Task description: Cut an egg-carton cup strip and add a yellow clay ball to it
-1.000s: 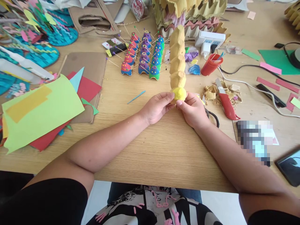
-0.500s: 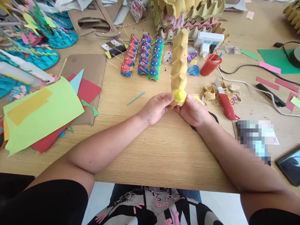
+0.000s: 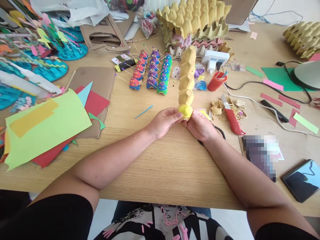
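Observation:
Between my two hands is a strip of egg carton (image 3: 186, 78) with a row of tan cups pointing away from me. Bright yellow clay (image 3: 185, 110) covers the front of its nearest cup. My left hand (image 3: 168, 120) pinches the strip's left side, thumb against the clay's edge. From the right, my right hand (image 3: 200, 125) grips the same end with its thumb by the clay. Fingers under the strip are partly hidden. Black scissor handles (image 3: 220, 131) lie partly behind my right hand. A thin blue stick (image 3: 144, 111) rests left of my hands.
Three painted egg-carton caterpillars (image 3: 151, 71) stand behind the blue stick. A red-handled knife (image 3: 232, 116) lies among carton scraps on the right, near a red cup (image 3: 217, 82) of tools. Coloured paper (image 3: 47, 123) and cardboard sit at left. Stacked egg trays (image 3: 192, 20) stand at the back.
The view has shifted, showing more of the table's far side. Both hands still hold the strip's yellow end, with little visible change in their grip.

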### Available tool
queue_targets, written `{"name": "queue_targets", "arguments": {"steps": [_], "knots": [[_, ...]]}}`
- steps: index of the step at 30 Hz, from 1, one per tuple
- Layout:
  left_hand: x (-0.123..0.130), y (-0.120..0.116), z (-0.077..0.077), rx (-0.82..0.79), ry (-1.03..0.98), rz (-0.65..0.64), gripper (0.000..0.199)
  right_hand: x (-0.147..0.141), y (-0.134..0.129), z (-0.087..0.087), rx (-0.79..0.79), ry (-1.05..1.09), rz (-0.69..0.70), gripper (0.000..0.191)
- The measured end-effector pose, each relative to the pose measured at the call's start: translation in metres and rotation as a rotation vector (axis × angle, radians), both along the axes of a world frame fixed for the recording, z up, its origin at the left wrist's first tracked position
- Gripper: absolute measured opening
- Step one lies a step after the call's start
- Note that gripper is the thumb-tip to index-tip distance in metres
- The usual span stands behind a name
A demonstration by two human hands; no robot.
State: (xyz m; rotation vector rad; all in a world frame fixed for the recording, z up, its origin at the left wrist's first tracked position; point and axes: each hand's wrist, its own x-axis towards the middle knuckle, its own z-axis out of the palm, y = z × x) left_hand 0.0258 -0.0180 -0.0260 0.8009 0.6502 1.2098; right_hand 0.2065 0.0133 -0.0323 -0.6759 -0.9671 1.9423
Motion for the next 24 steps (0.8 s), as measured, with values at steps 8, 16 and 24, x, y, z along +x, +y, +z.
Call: {"name": "queue_targets", "arguments": {"steps": [8,16,24], "knots": [[-0.001,0.003,-0.006,0.033,0.088,0.016,0.053,0.001,0.0,0.002,-0.056,0.027,0.025,0.037],[-0.001,0.007,-0.013,-0.047,0.118,0.038,0.056,-0.003,0.003,-0.004,-0.076,0.047,0.018,0.04],[-0.002,0.011,-0.009,-0.086,0.146,0.055,0.063,-0.008,0.002,0.002,-0.1,0.028,-0.056,0.037]]}}
